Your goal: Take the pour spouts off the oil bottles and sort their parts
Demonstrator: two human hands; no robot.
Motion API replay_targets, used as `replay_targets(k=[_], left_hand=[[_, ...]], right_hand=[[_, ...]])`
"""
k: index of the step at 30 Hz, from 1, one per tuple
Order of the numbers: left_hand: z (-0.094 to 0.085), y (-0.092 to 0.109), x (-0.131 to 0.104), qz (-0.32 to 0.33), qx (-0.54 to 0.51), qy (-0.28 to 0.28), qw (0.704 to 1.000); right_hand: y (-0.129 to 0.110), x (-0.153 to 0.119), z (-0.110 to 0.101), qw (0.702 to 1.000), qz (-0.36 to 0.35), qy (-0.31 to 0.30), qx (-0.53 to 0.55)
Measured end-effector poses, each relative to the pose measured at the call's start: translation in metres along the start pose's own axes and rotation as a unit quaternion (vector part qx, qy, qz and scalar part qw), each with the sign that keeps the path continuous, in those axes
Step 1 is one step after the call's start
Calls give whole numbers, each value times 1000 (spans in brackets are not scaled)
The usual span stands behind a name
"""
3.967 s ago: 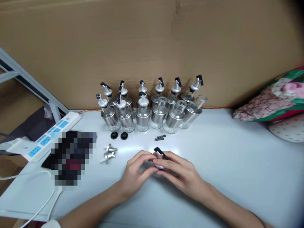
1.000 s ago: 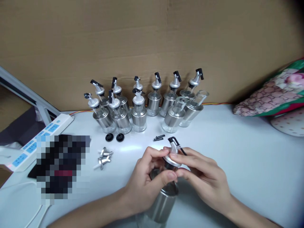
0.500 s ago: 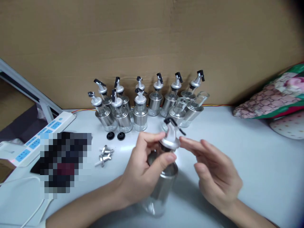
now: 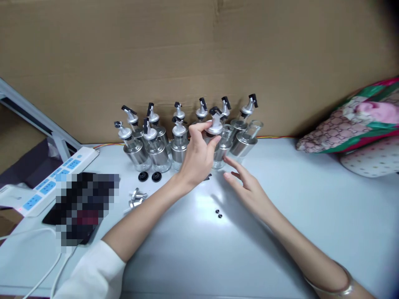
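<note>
My left hand (image 4: 199,160) is closed around the neck of a glass oil bottle, just under its silver pourer top (image 4: 215,126) with a black flap. The hand hides most of that bottle's body. My right hand (image 4: 245,182) is empty, fingers apart, low over the table and close to an uncapped bottle (image 4: 225,145) with a steel band. Beside it leans another uncapped bottle (image 4: 245,143). Several capped bottles (image 4: 157,151) stand in two rows to the left and behind. Two small black rings (image 4: 218,214) lie in front of my hands.
Two black stoppers (image 4: 149,176) and some loose silver pourer tops (image 4: 135,199) lie left of my forearm. Farther left are a power strip (image 4: 56,180) and a dark blurred device (image 4: 84,207) with white cables. A cardboard wall (image 4: 199,54) closes the back; a patterned bag (image 4: 349,124) sits at right.
My left hand has carried the capped bottle forward from the near table to the row at the back. My right hand has moved away from its top, and the small black rings now show.
</note>
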State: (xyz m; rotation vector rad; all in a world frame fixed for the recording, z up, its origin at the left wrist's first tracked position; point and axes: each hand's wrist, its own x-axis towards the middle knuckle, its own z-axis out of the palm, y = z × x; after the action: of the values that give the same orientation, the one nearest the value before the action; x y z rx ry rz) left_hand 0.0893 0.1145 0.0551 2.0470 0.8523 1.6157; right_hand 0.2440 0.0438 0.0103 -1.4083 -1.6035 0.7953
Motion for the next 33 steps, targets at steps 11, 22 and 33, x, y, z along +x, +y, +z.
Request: replay_targets(k=[11, 22, 33], left_hand=[[16, -42, -9, 1, 35, 24, 999], [-15, -16, -15, -33, 91, -73, 993], [-117, 59, -104, -99, 337, -308, 884]], right_hand=[[-3, -8, 8, 1000, -11, -23, -10], [-10, -12, 10, 1000, -28, -8, -12], [-35, -24, 11, 976, -205, 61, -26]])
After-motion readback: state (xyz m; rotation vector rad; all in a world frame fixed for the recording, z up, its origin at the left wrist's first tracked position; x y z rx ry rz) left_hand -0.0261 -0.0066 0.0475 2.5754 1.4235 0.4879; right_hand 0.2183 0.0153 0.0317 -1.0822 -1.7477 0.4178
